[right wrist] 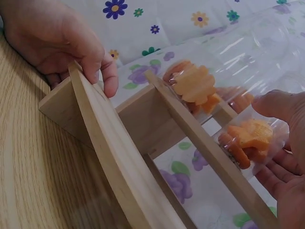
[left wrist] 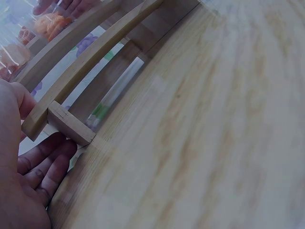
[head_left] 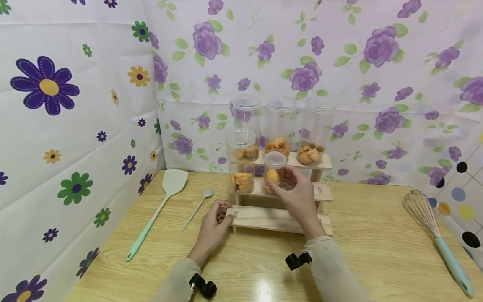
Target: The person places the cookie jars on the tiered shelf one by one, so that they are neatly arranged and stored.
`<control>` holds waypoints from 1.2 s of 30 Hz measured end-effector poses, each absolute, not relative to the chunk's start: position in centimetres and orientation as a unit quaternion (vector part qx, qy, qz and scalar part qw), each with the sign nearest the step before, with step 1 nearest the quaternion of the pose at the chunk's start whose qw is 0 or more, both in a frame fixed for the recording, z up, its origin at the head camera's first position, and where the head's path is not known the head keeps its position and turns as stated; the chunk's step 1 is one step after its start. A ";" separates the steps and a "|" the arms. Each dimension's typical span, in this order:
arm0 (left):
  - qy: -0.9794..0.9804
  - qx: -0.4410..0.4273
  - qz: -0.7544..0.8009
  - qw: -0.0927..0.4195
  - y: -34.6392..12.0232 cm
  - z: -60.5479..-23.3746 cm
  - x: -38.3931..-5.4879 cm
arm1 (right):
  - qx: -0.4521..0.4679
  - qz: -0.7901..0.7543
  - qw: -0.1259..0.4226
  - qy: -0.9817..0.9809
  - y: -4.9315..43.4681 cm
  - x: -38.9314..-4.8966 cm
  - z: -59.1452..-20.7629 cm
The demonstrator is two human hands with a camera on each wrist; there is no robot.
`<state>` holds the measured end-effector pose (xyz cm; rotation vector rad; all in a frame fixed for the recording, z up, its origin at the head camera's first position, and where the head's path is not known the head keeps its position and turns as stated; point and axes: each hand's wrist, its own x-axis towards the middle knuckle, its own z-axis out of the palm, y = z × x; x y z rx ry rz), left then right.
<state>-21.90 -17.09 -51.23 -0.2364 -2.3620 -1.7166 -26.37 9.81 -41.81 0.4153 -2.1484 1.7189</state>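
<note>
My right hand [head_left: 299, 199] grips a small clear jar [head_left: 274, 161] of orange snack pieces, thumb on one side and fingers on the other. The jar's base is right at the middle step of a three-step wooden rack [head_left: 264, 216]. With my left hand [head_left: 214, 224] I hold the left end of the rack's lowest step; in the left wrist view the thumb side lies over the board [left wrist: 78, 78] and the other fingers [left wrist: 52, 174] are beside its leg. A taller clear jar [head_left: 241, 182] with snack pieces stands left of the small one on the middle step.
Three tall clear jars [head_left: 278, 144] with snack pieces line the top step. Left of the rack lie a spatula [head_left: 151, 224] with a mint handle and a small spoon [head_left: 198, 209]. A whisk [head_left: 434, 230] lies far right. Flowered cloth hangs behind and left.
</note>
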 end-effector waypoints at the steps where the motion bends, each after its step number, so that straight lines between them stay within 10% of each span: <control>1: -0.801 -0.081 -0.583 0.105 -17.1 -51.2 -21.9 | 0.145 0.608 0.181 -0.760 9.8 -26.4 -41.9; 36: -0.800 -0.078 -0.586 0.104 -17.0 -51.5 -22.0 | 0.149 0.553 0.223 -0.789 14.1 -24.2 -40.3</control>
